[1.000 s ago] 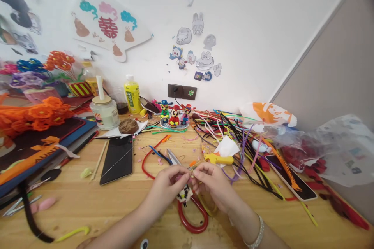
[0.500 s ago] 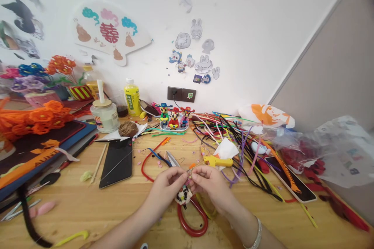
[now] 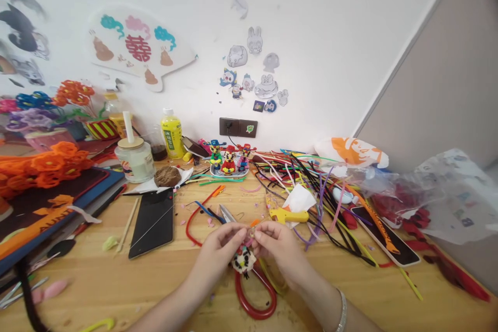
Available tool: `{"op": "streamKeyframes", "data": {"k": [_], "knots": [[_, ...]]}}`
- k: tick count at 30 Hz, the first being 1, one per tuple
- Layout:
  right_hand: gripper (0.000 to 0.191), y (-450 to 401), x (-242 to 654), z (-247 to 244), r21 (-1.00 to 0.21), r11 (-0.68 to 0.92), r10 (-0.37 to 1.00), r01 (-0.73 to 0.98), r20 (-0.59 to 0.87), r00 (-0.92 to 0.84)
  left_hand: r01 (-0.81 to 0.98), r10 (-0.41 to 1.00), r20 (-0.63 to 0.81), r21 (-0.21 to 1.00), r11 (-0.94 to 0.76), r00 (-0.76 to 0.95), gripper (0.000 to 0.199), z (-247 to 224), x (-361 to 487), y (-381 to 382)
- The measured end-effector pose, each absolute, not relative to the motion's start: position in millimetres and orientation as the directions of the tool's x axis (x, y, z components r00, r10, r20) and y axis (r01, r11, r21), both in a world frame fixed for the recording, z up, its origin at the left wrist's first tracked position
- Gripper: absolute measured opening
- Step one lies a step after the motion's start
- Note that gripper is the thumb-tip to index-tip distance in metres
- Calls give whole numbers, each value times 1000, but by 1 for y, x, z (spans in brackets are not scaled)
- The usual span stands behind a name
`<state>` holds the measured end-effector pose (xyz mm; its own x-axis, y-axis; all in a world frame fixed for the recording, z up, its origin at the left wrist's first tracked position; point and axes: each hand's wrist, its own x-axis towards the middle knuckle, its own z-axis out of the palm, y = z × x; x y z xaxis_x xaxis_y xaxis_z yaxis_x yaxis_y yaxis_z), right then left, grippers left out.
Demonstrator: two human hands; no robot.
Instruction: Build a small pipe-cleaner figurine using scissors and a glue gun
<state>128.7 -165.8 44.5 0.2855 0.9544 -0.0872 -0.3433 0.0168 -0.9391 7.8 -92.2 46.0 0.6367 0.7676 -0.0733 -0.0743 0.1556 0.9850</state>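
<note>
Between my two hands is a small figurine with a black-and-white face that hangs below the fingertips. My left hand is closed, thumb and fingers pinching the figurine's upper part from the left. From the other side, my right hand pinches at the same spot. Small orange and pink bits show between the fingertips; the fingers hide the rest. Beneath the hands lies a pair of scissors with red handles, its blades pointing away. A yellow-handled tool rests just beyond my right hand.
Three finished-looking figurines stand on a small tray at the back. Right of them spreads a tangle of pipe cleaners. Dark phone-like slab, candle jar and yellow bottle are on the left. Another phone lies right.
The view has shifted slightly, so the background sits a little further left. My hands keep their pinch on the figurine, with only slight finger movement.
</note>
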Motion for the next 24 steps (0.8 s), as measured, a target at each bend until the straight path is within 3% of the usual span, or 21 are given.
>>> {"op": "streamKeyframes", "data": {"k": [4,6,11,16,24], "knots": [[25,-163,131,40,-872,85,937,-483,-96,337,-178,666,-268,835,521,696,33,48,9,-95],[25,-161,133,38,-858,118,927,-499,-85,366,-151,586,-303,786,599,751,32,46,10,-97],[25,-160,139,36,-888,139,924,-438,-43,379,-181,683,-188,885,430,706,39,37,14,-94],[27,-159,141,38,-972,114,924,-206,28,381,-183,756,-60,955,234,652,42,37,15,-88],[25,-157,139,33,-987,132,901,-89,82,425,-200,744,-32,955,220,667,40,36,15,-90]]}}
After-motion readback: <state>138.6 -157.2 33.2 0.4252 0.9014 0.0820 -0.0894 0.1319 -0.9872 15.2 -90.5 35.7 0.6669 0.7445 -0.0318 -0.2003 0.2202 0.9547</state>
